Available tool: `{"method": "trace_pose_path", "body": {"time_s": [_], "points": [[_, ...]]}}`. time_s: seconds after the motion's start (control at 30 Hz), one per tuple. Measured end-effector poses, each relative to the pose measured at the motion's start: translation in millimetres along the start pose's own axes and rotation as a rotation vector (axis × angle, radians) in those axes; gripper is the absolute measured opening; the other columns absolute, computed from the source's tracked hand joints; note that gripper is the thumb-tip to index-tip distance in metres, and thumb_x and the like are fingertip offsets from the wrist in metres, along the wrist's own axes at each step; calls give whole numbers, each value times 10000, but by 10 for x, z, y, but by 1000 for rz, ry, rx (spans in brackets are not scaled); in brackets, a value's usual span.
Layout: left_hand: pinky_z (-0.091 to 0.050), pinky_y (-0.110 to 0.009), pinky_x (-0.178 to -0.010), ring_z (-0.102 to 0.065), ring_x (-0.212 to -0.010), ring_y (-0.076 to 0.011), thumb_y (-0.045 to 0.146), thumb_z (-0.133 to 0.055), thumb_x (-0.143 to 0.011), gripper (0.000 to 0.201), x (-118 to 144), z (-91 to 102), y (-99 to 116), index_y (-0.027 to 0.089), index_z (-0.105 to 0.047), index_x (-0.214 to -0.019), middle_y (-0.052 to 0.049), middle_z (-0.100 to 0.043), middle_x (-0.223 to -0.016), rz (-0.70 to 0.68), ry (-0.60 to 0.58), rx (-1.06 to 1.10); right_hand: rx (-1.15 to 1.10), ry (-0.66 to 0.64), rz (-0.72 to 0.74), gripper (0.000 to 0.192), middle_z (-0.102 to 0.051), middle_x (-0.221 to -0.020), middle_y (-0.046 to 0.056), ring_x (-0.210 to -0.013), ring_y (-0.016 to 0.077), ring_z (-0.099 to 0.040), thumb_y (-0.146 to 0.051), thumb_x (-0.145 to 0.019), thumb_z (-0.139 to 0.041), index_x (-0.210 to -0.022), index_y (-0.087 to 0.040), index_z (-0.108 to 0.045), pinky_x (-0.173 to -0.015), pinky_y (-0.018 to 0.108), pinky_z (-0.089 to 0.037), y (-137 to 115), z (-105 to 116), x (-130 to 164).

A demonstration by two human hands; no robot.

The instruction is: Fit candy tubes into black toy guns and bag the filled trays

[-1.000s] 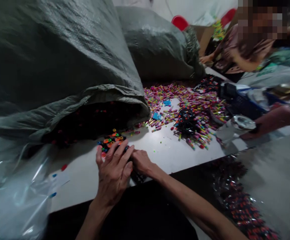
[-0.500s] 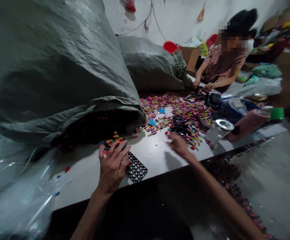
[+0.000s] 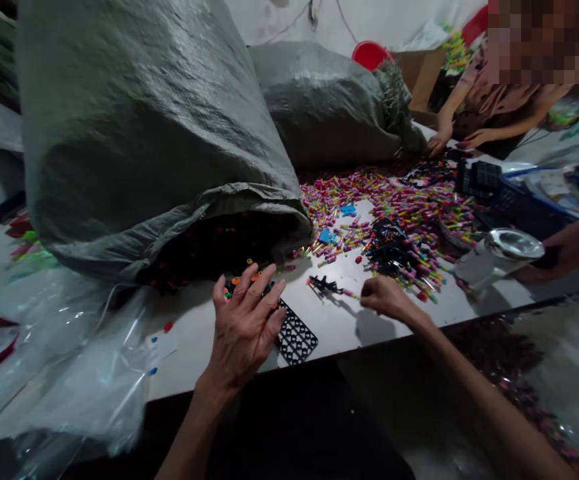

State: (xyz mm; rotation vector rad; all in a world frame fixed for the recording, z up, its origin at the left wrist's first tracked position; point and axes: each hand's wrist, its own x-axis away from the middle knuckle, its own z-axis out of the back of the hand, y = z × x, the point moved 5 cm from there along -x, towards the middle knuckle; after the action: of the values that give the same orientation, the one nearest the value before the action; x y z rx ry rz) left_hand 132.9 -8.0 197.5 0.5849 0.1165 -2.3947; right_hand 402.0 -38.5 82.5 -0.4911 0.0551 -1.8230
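Observation:
My left hand [image 3: 243, 327] is open, its fingers spread over a pile of small orange and green pieces [image 3: 239, 281] and the near end of a perforated black plastic tray [image 3: 296, 333]. The fingers hide part of both. To the right, my right hand [image 3: 388, 297] is closed in a pinch on the end of a small pink-and-yellow stick [image 3: 350, 293]. At the stick's other end is a black toy gun [image 3: 325, 287] with a reddish tip, over the white table. Whether they are joined I cannot tell. A heap of black plastic pieces [image 3: 392, 243] lies beyond my right hand.
A large grey woven sack [image 3: 159, 133] gapes at the left, with another sack [image 3: 334, 107] behind it. Many colourful sticks [image 3: 419, 193] cover the back of the table. A metal-topped container [image 3: 499, 260] stands at right. A co-worker's hands [image 3: 442, 137] work at the far side.
The view has shifted left, so things sit further right. The black toy gun now shows clearly by my right hand, which was blurred before. My left hand stays spread by the tray.

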Motion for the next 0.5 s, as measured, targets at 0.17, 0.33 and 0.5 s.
{"method": "trace_pose_path", "body": {"time_s": [0.17,0.33,0.5], "points": [[-180,-540,-1067,-282,-1350,-264,285,-391,-912,375,-37,-146,-57,248,-506,-1266,-42,-409,-1416,5,-141,-32,79,14,24,214,-667,-946,169,-833,258,-632,-239,-799,-509,-871,-134,-681,-628,287,-384,-471,-288,-73],[-210,-513,-1075,-278,-1351,-260,235,-386,-896,373,4,-214,-99,218,-537,-1236,-35,-439,-1396,38,-91,9,53,22,63,224,-668,-833,144,-795,234,-629,-268,-818,-492,-795,-131,-668,-601,264,-370,-564,-283,-176],[-211,-513,-1081,-297,-1341,-260,216,-402,-882,372,12,-203,-101,216,-551,-1222,-33,-475,-1369,50,-53,49,-575,-77,155,81,-570,-587,-14,-511,111,-527,-182,-618,-603,-691,-156,-578,-463,196,-320,-789,-435,-273]]}}
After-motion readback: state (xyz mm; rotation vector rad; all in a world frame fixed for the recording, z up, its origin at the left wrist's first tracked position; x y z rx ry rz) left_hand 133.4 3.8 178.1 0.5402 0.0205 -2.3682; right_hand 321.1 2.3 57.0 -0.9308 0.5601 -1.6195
